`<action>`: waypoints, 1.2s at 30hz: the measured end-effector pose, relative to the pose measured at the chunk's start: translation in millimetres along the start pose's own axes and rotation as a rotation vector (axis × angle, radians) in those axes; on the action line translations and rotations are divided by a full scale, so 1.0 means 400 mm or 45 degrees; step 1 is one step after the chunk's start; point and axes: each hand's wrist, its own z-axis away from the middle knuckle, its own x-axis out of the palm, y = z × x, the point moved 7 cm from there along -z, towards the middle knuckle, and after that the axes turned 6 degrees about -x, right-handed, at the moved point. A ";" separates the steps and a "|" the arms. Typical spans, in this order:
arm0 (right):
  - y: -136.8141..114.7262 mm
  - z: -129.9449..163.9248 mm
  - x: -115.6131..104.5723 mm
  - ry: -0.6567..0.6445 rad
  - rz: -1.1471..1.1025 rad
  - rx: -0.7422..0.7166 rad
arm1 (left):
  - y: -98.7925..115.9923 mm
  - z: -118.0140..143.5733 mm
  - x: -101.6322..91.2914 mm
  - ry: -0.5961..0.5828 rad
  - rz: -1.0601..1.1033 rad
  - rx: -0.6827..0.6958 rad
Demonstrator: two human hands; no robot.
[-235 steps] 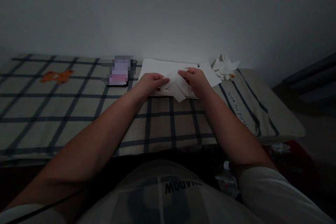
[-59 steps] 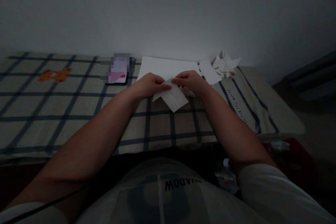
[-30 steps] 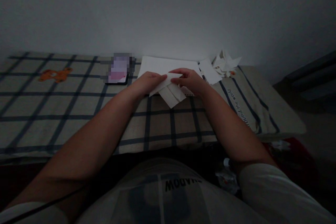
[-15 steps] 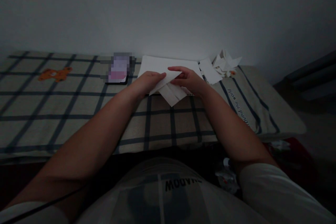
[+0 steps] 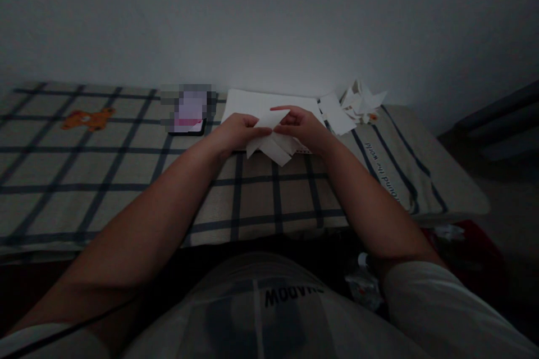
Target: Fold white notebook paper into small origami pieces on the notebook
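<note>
Left hand [image 5: 241, 130] – pinches folded paper [image 5: 275, 150] | right hand [image 5: 306, 129] – forefinger extended, grip I cannot tell | both over white pad [image 5: 248, 103]

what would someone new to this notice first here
Probably the pale folded paper at the center, held in the left hand with the right hand at its other side. Next, the orange bear shape stands out at far left on the checked cloth, and the phone with its pixelated screen lies between bear and hands.
</note>
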 end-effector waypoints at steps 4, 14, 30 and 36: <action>0.004 0.000 -0.003 0.036 0.015 0.023 | 0.003 -0.003 -0.006 0.074 -0.026 0.000; 0.011 0.002 -0.020 0.161 -0.027 0.127 | 0.002 -0.034 -0.009 0.100 0.021 0.199; 0.006 0.004 -0.009 0.219 0.034 0.146 | 0.033 0.002 -0.009 0.397 -0.499 0.527; 0.006 0.007 -0.017 0.216 0.064 0.142 | 0.041 0.004 -0.014 0.367 -0.457 0.424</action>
